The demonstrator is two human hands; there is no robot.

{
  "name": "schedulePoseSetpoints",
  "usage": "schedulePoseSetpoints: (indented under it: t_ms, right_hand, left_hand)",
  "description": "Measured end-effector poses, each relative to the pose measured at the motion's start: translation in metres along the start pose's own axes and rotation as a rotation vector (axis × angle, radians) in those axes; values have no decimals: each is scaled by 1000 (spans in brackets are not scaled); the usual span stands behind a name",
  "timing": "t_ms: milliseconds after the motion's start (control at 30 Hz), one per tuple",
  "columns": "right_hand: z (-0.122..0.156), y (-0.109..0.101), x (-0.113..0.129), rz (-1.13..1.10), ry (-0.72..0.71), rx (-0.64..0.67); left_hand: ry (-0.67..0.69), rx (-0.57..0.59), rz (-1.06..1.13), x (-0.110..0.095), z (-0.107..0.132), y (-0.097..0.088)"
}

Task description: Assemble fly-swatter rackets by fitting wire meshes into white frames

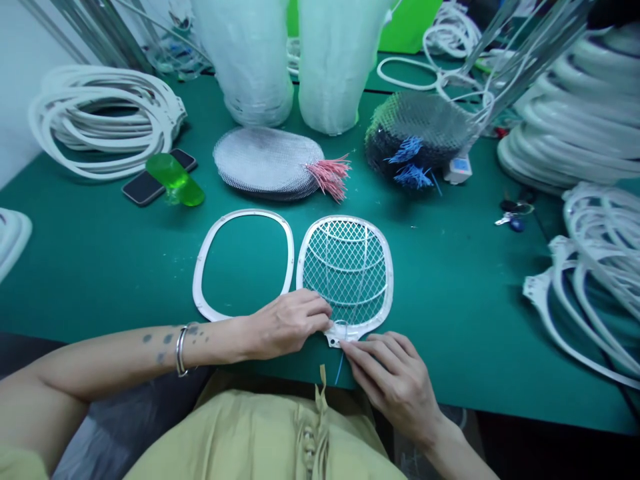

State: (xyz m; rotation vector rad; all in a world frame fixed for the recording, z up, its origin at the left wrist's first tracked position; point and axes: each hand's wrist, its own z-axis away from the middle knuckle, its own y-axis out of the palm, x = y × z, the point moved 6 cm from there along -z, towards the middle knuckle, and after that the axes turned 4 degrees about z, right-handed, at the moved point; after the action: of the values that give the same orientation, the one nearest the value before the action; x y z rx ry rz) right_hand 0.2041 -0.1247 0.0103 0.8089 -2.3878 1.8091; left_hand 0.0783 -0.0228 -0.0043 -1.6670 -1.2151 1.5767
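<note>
Our left hand point(287, 325) curls closed over the lower rim of a white mesh racket point(347, 270), apparently to pin it flat on the green table point(450, 280). Our right hand point(393, 387) pinches the racket's neck with its fingertips nearly shut, a blue wire point(339, 370) hanging just below. Just past our left hand, 1 bare white frame point(243, 215) lies beside the racket.
</note>
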Motion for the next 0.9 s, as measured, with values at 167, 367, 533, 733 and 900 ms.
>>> schedulePoseSetpoints:
  t_ms: [167, 367, 533, 733, 900]
  right_hand:
    - [-3, 0, -3, -64, 8, 37]
    - [-14, 6, -30, -166, 353, 68]
    - [-34, 23, -50, -110, 613, 576]
    - [-56, 28, -53, 71, 590, 795]
    - [-50, 26, -46, 46, 539, 732]
  left_hand:
    - [48, 13, -42, -4, -4, -4]
    - [164, 82, -161, -19, 3, -6]
    - [150, 304, -82, -13, -2, -9]
    - [109, 415, 9, -10, -11, 1]
    - [65, 290, 183, -6, -2, -11]
